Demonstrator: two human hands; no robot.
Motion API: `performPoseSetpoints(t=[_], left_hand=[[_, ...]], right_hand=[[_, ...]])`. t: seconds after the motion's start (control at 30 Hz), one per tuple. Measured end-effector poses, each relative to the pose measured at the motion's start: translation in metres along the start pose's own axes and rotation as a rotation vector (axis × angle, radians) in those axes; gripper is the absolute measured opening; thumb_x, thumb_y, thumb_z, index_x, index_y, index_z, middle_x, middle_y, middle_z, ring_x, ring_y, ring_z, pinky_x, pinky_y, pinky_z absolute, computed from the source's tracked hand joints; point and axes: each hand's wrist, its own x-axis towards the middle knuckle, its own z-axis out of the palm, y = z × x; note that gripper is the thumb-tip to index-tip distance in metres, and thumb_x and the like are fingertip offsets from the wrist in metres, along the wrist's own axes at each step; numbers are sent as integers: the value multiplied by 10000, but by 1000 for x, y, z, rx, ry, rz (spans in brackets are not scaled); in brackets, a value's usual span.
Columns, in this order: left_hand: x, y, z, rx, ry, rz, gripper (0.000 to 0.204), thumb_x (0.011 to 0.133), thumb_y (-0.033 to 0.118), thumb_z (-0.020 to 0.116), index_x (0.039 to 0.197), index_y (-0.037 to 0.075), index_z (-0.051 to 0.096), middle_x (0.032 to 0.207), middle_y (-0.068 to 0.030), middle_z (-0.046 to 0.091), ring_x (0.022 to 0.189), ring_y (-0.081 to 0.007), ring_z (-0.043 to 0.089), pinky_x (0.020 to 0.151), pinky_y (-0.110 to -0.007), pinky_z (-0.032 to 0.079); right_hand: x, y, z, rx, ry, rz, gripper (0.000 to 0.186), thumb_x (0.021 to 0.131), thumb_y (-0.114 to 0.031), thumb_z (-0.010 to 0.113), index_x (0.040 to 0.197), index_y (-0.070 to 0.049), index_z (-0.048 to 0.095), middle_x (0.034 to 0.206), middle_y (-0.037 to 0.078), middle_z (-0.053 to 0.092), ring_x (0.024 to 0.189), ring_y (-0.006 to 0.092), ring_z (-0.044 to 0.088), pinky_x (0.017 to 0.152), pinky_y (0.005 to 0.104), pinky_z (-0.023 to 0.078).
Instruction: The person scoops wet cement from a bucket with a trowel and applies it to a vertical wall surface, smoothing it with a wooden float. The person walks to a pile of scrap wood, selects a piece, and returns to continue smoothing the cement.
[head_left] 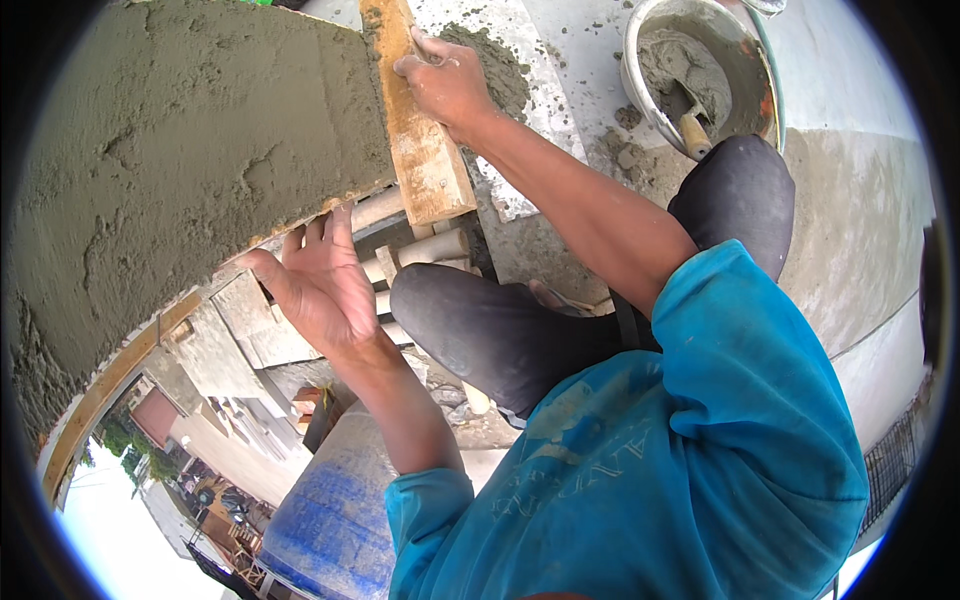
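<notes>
Wet grey mortar covers a broad surface at the upper left, its face rough with drag marks. Along its right edge lies a mortar-stained wooden board, and my right hand is closed round that board's far part. My left hand is palm up with fingers apart, its fingertips at the lower edge of the mortared surface. Those fingertips are partly hidden by the edge. Nothing shows in the left palm.
A bucket of mortar stands at the upper right, with a wooden-handled trowel in it. Mortar crumbs litter the floor nearby. Timber poles lie below the board, and a blue-stained drum stands lower left.
</notes>
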Motion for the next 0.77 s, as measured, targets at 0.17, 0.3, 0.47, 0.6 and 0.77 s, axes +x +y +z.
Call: performPoseSetpoints(t=[0.17, 0.3, 0.47, 0.6, 0.77], left_hand=[[-3, 0, -5, -19, 25, -9, 1333, 833, 503, 722, 1410, -98, -318, 1522, -336, -262, 1459, -456, -151, 1148, -630, 280], [-4, -1, -2, -23, 19, -9, 1350, 827, 498, 730, 1400, -89, -342, 1521, -326, -280, 1462, -447, -153, 1143, -628, 286], [-4, 1, -2, 2, 6, -17, 1344, 830, 489, 729, 1402, -87, -341, 1524, -326, -273, 1465, -444, -147, 1131, -622, 315], [-4, 0, -5, -12, 21, -18, 1315, 846, 493, 710, 1410, -91, -325, 1527, -331, -258, 1466, -450, -132, 1133, -614, 323], [1, -5, -3, 26, -49, -1, 1285, 860, 503, 692, 1422, -103, -292, 1533, -333, -234, 1469, -456, -110, 1137, -621, 315]], right_hand=[[-72, -62, -7, -86, -97, 3, 576, 874, -199, 643, 1382, 42, 517, 922, 179, 690, 787, 179, 629, 719, 327, 495], [-81, -39, 1, -198, 52, -262, 576, 867, -242, 642, 1350, 55, 542, 849, 176, 707, 741, 207, 671, 740, 356, 513], [-3, -16, 0, -40, -2, 31, 599, 890, -143, 651, 1418, 67, 462, 1178, 219, 660, 964, 167, 624, 834, 283, 504], [-20, -26, 2, 38, -60, 32, 607, 882, -134, 659, 1422, 59, 461, 1166, 221, 660, 950, 163, 624, 820, 297, 511], [-69, -71, -9, -240, -102, -145, 618, 877, -198, 685, 1404, 58, 488, 1092, 293, 675, 868, 147, 658, 752, 237, 518]])
